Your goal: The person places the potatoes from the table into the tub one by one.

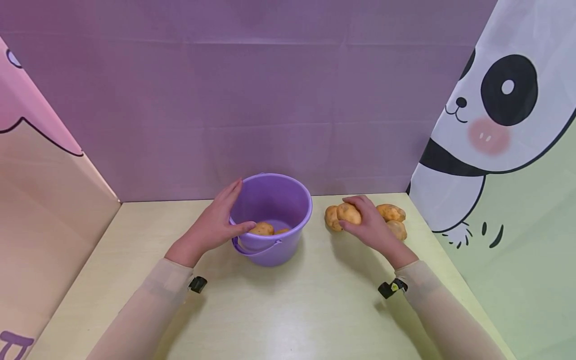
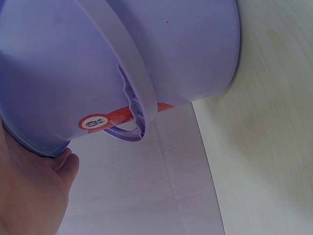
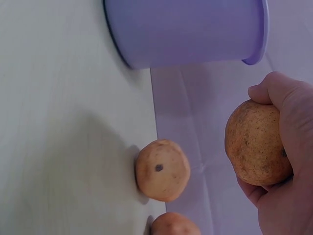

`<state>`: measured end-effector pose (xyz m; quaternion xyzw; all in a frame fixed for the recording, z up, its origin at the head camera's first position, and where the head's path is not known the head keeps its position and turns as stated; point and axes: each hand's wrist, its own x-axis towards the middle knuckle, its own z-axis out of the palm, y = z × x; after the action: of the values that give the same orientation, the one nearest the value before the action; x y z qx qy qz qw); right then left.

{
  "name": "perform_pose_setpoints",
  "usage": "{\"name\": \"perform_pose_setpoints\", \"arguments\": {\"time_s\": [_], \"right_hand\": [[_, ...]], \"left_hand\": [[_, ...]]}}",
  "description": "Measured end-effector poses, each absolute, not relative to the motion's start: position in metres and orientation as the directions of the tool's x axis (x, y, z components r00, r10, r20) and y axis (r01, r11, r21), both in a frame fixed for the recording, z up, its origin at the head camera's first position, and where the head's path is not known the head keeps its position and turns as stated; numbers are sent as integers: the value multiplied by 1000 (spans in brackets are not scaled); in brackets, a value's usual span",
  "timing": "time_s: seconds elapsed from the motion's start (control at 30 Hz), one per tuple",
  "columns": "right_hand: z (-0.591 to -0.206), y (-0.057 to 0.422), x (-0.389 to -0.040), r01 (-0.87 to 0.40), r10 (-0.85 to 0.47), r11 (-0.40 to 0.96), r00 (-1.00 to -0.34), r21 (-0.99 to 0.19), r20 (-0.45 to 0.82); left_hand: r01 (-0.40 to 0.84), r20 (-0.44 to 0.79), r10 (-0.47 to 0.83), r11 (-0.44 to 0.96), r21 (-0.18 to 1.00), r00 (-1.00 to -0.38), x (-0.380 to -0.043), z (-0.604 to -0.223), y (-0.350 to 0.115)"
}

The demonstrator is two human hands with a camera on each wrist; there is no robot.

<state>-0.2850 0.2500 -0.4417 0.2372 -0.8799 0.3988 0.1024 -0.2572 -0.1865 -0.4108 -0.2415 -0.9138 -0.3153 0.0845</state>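
Note:
A purple bucket [image 1: 270, 250] stands upright on the table, with at least two potatoes [image 1: 262, 229] inside it. My left hand [image 1: 218, 220] holds the bucket at its left rim, the thumb reaching over the near edge. In the left wrist view the fingers [image 2: 67, 169] sit right at the rim. To the right, my right hand [image 1: 369, 225] grips a potato [image 3: 257, 142], thumb on one side and fingers on the other. This potato is raised above the table in the right wrist view. Just left of it lies another potato [image 1: 332, 218].
Two more potatoes, one farther back [image 1: 391, 212] and one nearer [image 1: 398, 230], lie right of my right hand. The bucket's handle [image 1: 256, 251] hangs down on the near side. A purple backdrop [image 1: 270, 100] closes off the table's [image 1: 288, 310] far edge, with printed panels at both sides.

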Motion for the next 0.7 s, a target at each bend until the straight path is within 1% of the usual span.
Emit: {"name": "perform_pose_setpoints", "arguments": {"time_s": [0.4,0.7], "right_hand": [[-425,241,-285,-514,-338,551,-858,-657,388],[-412,233,-287,-537,-382,546,-843,-643,379]], "left_hand": [[498,308,391,683,534,-867,-257,-409,-186],[498,308,391,681,537,-867,-257,-409,-187]]}}
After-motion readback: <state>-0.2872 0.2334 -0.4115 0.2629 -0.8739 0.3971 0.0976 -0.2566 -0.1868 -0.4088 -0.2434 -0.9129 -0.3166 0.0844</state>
